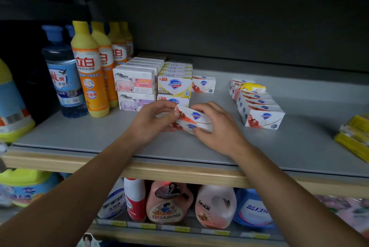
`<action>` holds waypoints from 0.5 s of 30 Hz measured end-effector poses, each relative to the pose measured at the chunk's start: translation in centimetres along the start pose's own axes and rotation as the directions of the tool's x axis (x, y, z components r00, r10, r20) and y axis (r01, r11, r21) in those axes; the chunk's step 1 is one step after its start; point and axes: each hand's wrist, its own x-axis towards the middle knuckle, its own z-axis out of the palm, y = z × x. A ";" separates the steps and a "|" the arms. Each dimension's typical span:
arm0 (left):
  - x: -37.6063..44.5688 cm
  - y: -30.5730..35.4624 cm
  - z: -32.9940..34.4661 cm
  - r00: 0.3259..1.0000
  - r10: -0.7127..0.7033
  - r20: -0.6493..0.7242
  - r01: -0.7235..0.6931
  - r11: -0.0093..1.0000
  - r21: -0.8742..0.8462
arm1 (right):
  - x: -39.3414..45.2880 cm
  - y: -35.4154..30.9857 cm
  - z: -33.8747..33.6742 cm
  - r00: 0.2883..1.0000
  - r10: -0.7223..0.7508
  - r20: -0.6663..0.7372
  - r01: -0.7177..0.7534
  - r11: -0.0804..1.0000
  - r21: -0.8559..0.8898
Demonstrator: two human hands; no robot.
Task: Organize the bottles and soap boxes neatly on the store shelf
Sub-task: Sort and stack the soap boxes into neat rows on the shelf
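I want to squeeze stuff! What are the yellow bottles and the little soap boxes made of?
The yellow bottles look like smooth, shiny plastic: their curves catch light. The soap boxes look like thin printed cardboard, given their sharp folded edges and flat sides.

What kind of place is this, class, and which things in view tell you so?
Most likely a shop aisle for household goods: a shelf with rows of identical dish-soap bottles, stacked soap boxes, and price labels on the lower shelf edge.

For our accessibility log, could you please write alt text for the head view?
Both hands, left hand and right hand, hold two stacked white-and-red cardboard soap boxes above a grey store shelf, between yellow plastic detergent bottles and a row of matching boxes.
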 end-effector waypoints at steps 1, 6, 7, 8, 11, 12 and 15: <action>0.2 0.3 0.5 1.000 0.007 0.012 -0.007 1.000 0.009 | 0.1 0.1 -0.2 1.000 -0.003 0.008 0.004 1.000 -0.021; 2.6 2.4 1.9 0.993 0.101 -0.066 -0.076 0.949 0.304 | 1.0 2.0 -2.5 0.997 0.061 -0.044 -0.063 0.997 -0.042; 3.3 2.8 1.8 0.978 0.185 -0.099 -0.123 0.889 0.442 | 1.3 2.6 -3.0 0.996 0.072 -0.057 -0.075 0.995 -0.058; 4.0 3.1 1.6 0.950 0.292 -0.109 -0.178 0.795 0.580 | 1.7 3.2 -3.5 0.994 0.080 -0.068 -0.085 0.993 -0.076; 6.1 3.3 1.0 0.853 0.521 -0.003 -0.258 0.427 0.867 | 3.5 5.1 -4.8 0.991 0.108 -0.082 -0.120 0.980 -0.157; 6.8 3.0 0.9 0.849 0.526 0.042 -0.254 0.337 0.906 | 4.4 5.8 -5.1 0.990 0.117 -0.074 -0.130 0.972 -0.196; 8.4 1.5 0.7 0.871 0.464 0.159 -0.264 0.170 0.949 | 7.1 7.9 -5.0 0.988 0.145 -0.046 -0.152 0.933 -0.325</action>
